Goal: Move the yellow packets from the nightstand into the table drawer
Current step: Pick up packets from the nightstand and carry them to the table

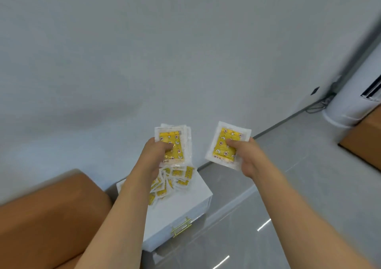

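Note:
My left hand (pixel 153 157) grips a small stack of yellow packets (pixel 175 140) with white borders, thumb pressed on the top one, raised above the nightstand. To its right, my right hand (pixel 245 155) holds a yellow packet (pixel 226 143), thumb on its face. Below my left hand, several more yellow packets (pixel 175 179) lie fanned in a pile at the back of the white nightstand (pixel 185 202). The nightstand's drawer with a gold handle (pixel 182 227) is closed. No table drawer is in view.
An orange-brown upholstered bed edge (pixel 51 213) stands left of the nightstand. A grey wall fills the upper view. At the right are a white cylindrical floor air conditioner (pixel 350 103), cables, and another orange-brown piece (pixel 362 145). Glossy grey floor tiles (pixel 268 207) spread right of the nightstand.

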Tool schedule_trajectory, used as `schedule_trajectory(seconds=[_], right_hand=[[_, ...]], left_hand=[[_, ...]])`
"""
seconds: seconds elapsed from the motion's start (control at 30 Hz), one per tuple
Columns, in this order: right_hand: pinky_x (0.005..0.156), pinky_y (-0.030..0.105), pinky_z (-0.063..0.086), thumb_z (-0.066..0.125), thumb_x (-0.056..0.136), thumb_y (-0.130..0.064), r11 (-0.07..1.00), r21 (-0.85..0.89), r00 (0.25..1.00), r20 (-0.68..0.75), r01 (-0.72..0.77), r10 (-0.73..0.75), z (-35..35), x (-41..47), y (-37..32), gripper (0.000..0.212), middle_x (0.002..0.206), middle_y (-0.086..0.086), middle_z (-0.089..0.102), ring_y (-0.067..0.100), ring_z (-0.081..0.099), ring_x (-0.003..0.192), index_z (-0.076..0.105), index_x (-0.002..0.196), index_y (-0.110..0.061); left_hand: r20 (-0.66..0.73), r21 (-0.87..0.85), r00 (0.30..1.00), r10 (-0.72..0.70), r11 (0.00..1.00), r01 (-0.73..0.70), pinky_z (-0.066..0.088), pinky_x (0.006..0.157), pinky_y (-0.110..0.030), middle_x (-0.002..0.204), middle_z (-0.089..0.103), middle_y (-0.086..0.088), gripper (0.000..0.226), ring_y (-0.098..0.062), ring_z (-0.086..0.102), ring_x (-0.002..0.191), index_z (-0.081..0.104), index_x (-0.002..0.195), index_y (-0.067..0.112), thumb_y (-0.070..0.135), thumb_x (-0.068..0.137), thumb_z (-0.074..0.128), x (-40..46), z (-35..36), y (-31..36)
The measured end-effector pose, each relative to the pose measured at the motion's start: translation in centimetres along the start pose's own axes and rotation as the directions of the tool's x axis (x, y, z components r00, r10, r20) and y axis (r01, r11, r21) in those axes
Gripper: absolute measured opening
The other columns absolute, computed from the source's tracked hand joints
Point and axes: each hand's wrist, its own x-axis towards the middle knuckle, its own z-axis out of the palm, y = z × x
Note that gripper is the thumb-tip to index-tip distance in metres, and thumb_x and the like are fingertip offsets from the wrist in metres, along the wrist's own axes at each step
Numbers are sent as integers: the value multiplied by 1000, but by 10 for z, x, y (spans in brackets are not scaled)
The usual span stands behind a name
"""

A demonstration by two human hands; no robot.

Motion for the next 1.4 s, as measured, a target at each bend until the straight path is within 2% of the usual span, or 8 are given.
schedule_trajectory(seconds=[0.2,0.3,0.67,0.83,0.97,1.1,1.2,1.4], right_hand=[[47,38,56,59,90,0,989,141,990,-139,42,-22,-42,-53,-17,38,109,15,71,26,74,68,54,128,-8],[49,37,57,58,91,3,978,170,979,-183,117,-86,-73,-83,-25,36,107,14,71,27,73,76,55,125,-8],[66,42,57,62,90,3,931,193,901,-373,309,-222,-246,-209,-25,30,103,12,71,29,70,86,57,119,-7],[60,39,58,61,90,3,933,183,887,-409,311,-215,-356,-261,-4,34,107,13,71,29,72,87,57,122,-7],[62,41,58,60,89,3,938,173,877,-437,301,-201,-427,-301,6,35,105,14,71,30,72,87,57,123,-7],[73,50,59,59,89,4,935,152,868,-443,319,-224,-470,-328,5,34,106,15,71,33,71,92,58,122,-6],[69,47,59,59,90,3,924,171,846,-485,342,-223,-501,-346,7,34,107,14,71,32,72,91,58,121,-8],[70,43,57,56,92,5,918,153,819,-521,366,-240,-577,-405,18,27,100,11,71,29,70,89,60,116,-8]], left_hand=[[93,11,995,41,999,-43,57,85,-51,98,71,-13,19,-32,71,88,61,104,11,0,89,57,-32,34,21],[153,56,983,104,992,-114,57,83,-43,100,70,-8,26,-27,69,89,59,113,11,0,90,58,-55,65,33],[380,206,906,184,938,-277,56,87,-45,114,68,-9,31,-29,68,98,55,124,14,8,93,58,-193,200,15],[372,141,900,228,944,-298,47,57,-28,103,65,-7,21,-19,65,79,54,112,13,0,95,52,-287,275,-31],[421,165,880,221,935,-314,48,57,-26,84,62,-1,26,-15,62,70,52,85,20,-3,95,50,-358,324,-63],[457,171,861,223,928,-331,53,62,-28,85,65,-5,27,-18,65,69,57,84,18,-7,92,48,-398,355,-76],[490,190,845,214,920,-344,55,64,-32,88,66,-9,28,-21,65,69,57,82,16,-8,92,47,-424,385,-81],[544,214,807,228,893,-396,48,47,-21,80,63,-7,28,-18,62,63,57,80,17,-7,90,46,-501,443,-111]])
